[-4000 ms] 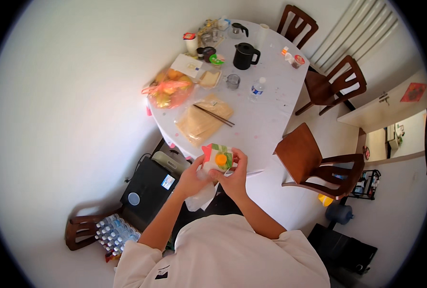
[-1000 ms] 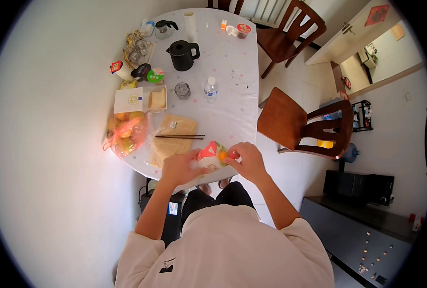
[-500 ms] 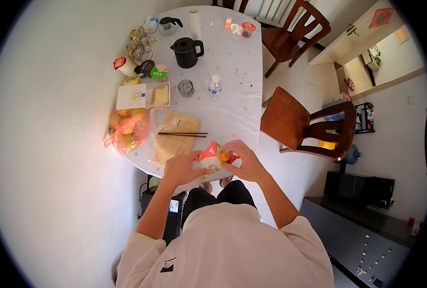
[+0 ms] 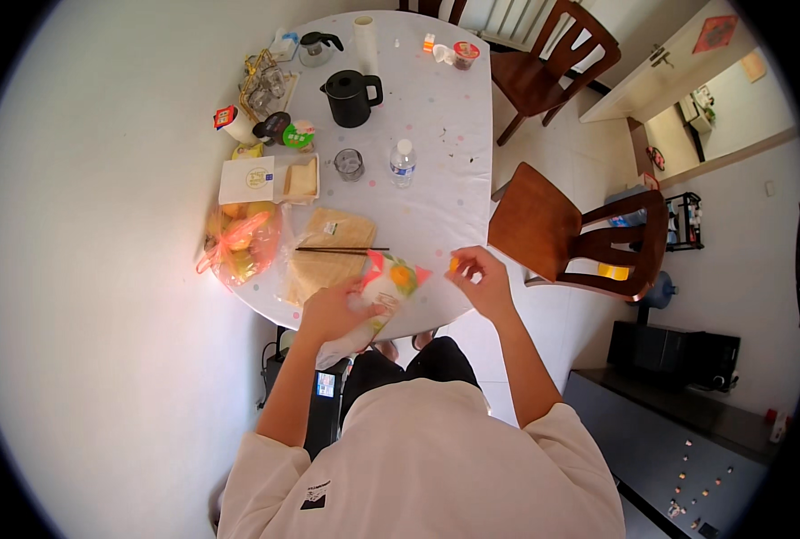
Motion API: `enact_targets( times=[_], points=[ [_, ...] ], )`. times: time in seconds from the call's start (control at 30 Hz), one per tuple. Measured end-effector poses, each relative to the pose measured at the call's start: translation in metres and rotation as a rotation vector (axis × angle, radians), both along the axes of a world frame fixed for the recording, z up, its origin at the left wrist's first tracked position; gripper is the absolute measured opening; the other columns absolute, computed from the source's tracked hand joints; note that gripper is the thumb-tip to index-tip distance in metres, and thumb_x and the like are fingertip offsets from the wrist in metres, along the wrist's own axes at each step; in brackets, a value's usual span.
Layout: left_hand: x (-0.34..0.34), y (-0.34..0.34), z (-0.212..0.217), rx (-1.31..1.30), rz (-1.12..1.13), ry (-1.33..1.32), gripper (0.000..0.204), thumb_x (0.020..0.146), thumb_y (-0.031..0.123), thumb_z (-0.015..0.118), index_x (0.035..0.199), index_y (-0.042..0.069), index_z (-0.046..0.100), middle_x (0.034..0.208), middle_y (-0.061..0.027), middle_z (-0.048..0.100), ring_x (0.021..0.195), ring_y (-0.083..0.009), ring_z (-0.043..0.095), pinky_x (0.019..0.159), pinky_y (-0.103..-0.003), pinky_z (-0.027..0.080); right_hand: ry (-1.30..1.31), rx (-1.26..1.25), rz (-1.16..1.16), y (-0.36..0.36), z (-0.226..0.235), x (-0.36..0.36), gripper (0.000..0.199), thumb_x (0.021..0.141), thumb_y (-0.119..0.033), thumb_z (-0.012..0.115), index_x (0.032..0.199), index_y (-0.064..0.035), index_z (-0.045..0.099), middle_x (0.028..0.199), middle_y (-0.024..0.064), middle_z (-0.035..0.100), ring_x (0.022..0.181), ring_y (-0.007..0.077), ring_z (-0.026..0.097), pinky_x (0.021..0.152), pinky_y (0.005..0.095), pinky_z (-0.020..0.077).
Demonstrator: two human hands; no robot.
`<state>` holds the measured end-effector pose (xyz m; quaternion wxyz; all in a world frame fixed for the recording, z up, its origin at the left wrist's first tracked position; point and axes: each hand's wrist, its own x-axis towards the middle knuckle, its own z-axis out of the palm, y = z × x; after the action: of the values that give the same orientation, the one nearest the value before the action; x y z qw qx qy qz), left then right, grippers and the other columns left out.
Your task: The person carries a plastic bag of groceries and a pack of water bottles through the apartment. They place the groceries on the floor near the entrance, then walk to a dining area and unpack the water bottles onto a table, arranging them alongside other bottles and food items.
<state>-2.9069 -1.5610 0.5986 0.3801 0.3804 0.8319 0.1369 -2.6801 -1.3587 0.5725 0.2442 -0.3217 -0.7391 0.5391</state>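
Note:
My left hand (image 4: pixel 335 313) is wrapped round a white carton (image 4: pixel 382 293) with pink corners at its top and green and yellow-orange colouring. The carton is held at the table's near edge, just below a pair of dark chopsticks (image 4: pixel 346 251). To the right of the carton and apart from it, my right hand (image 4: pixel 483 282) pinches a small orange cap (image 4: pixel 455 264) between thumb and fingertips. Near my left hand lies a flat, light-brown folded piece (image 4: pixel 328 235) in clear plastic, with the chopsticks across it.
On the patterned tablecloth (image 4: pixel 436 211) stand a water bottle (image 4: pixel 403 167), a glass (image 4: pixel 349 165), a black kettle (image 4: pixel 350 101) and a bread tray (image 4: pixel 301 180). A bag of fruit (image 4: pixel 240 242) sits at the left by the wall. A wooden chair (image 4: pixel 535 220) stands right of the table.
My right hand has moved right, away from the carton, with the small orange cap in its fingers. My left hand still holds the carton, which has turned and shifted slightly.

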Motion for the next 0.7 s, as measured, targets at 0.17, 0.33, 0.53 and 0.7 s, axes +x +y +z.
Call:
enact_targets(
  times=[0.17,0.33,0.53,0.7],
  points=[
    [-0.009,-0.027,-0.040,0.473,0.556,-0.558,0.075,0.087,0.042,0.081,0.146,0.008,0.050,0.128,-0.0142,0.068,0.114,-0.0258,0.068,0.096,-0.041,0.056,-0.473,0.202,-0.052,0.001,-0.109,0.013,0.030,0.083,-0.021,0.079,0.108,-0.0102,0.065,0.092,0.0107,0.068,0.083,0.0280,0.069,0.074,0.0395,0.0556],
    [0.002,-0.040,-0.044,0.816,0.921,-0.989,0.065,0.099,0.040,0.070,0.150,0.009,0.044,0.134,-0.0106,0.062,0.115,-0.0244,0.065,0.092,-0.041,0.058,-0.785,0.252,0.066,-0.026,-0.204,0.025,0.030,0.087,-0.027,0.074,0.107,-0.0104,0.059,0.101,0.0139,0.066,0.100,0.0365,0.067,0.083,0.0499,0.0531],
    [0.006,-0.045,-0.036,0.781,1.131,-1.264,0.061,0.102,0.052,0.060,0.146,0.011,0.049,0.129,-0.0096,0.064,0.107,-0.0254,0.065,0.087,-0.040,0.057,-0.790,0.216,0.045,-0.042,-0.202,0.021,0.033,0.088,-0.024,0.074,0.116,-0.0109,0.061,0.107,0.0143,0.063,0.098,0.0337,0.067,0.084,0.0455,0.0543],
    [0.009,-0.038,-0.026,0.882,1.066,-1.416,0.060,0.104,0.054,0.055,0.146,0.011,0.050,0.131,-0.0094,0.065,0.110,-0.0264,0.065,0.089,-0.041,0.056,-0.012,-0.014,0.119,-0.045,-0.098,-0.003,0.053,0.084,-0.010,0.078,0.135,-0.0114,0.062,0.126,0.0093,0.064,0.099,0.0233,0.065,0.079,0.0329,0.0535]
  ],
)
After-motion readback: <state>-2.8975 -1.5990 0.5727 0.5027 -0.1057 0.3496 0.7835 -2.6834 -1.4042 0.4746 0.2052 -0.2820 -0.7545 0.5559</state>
